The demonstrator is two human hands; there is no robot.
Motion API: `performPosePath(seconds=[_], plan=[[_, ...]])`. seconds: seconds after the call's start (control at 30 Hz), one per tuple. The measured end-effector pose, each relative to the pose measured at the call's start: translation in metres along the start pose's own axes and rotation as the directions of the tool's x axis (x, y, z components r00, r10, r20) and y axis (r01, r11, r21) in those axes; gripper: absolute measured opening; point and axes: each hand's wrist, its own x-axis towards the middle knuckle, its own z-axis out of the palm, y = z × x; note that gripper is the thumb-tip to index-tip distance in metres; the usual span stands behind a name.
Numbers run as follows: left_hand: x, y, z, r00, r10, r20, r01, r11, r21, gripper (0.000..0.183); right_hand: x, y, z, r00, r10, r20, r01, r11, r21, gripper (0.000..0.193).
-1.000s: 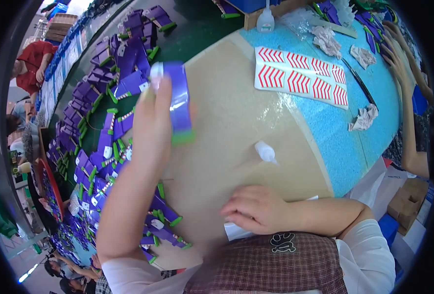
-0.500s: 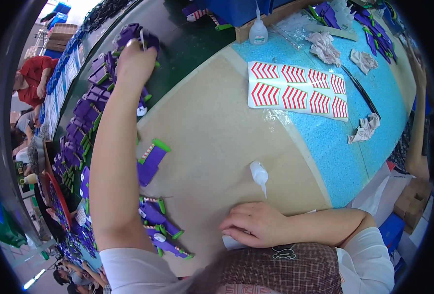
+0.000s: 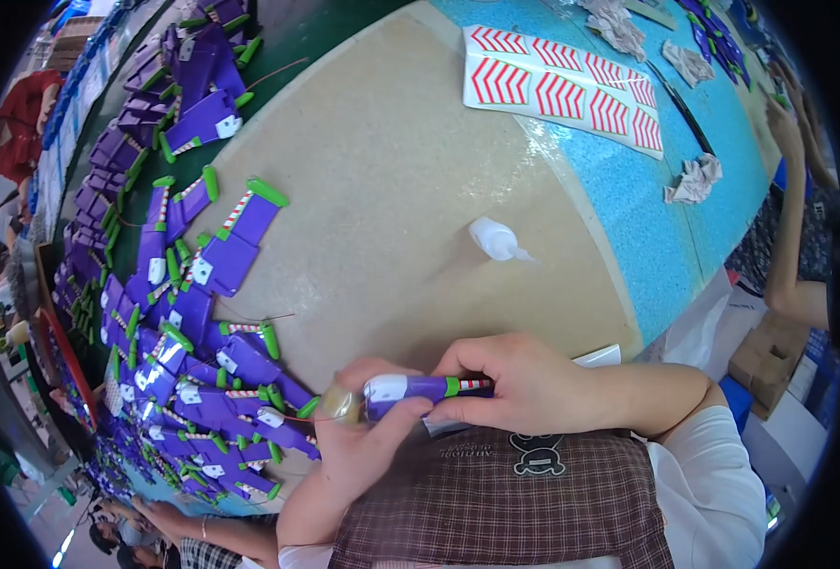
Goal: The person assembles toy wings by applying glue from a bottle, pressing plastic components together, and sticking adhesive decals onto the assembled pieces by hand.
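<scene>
Close to my body, both hands meet at a purple toy wing (image 3: 420, 387) with a white patch, a green band and a red-and-white striped end. My left hand (image 3: 358, 441) grips its white end, thumb pressed along the lower side; its fingers are partly blurred. A small yellowish translucent thing (image 3: 338, 404) shows at those fingers, too smeared to name. The striped end lies between the thumb and fingers of my right hand (image 3: 520, 384). A white squeeze bottle (image 3: 496, 239) lies on its side on the tan tabletop (image 3: 373, 190) beyond my hands.
Many purple-and-green toy wings (image 3: 235, 251) are heaped along the left side. A sheet of red chevron stickers (image 3: 562, 90) lies at the far right, near crumpled tissues (image 3: 695, 180) and a thin black tool (image 3: 683, 109). Another person's arm (image 3: 790, 218) reaches in at the right.
My left hand has come back from the far-left pile to my body. My right hand, earlier resting at the near edge, now grips the toy wing too. The view has shifted.
</scene>
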Motion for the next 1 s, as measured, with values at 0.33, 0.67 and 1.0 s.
performPosePath(seconds=[0.33, 0.67, 1.0], plan=[[0.004, -0.006, -0.004, 0.932, -0.332, -0.144, 0.217, 0.83, -0.514, 0.021, 0.013, 0.011, -0.042, 0.724, -0.448, -0.524, 0.041, 0.787, -0.615, 0.039], [0.01, 0.015, -0.001, 0.87, -0.491, -0.034, 0.325, 0.625, -0.71, 0.024, -0.038, -0.008, -0.045, 0.779, -0.569, -0.263, 0.401, 0.775, -0.488, 0.055], [-0.004, 0.023, 0.005, 0.902, -0.426, 0.074, 0.351, 0.619, -0.703, 0.028, -0.058, -0.011, -0.038, 0.762, -0.605, -0.228, 0.437, 0.742, -0.509, 0.055]])
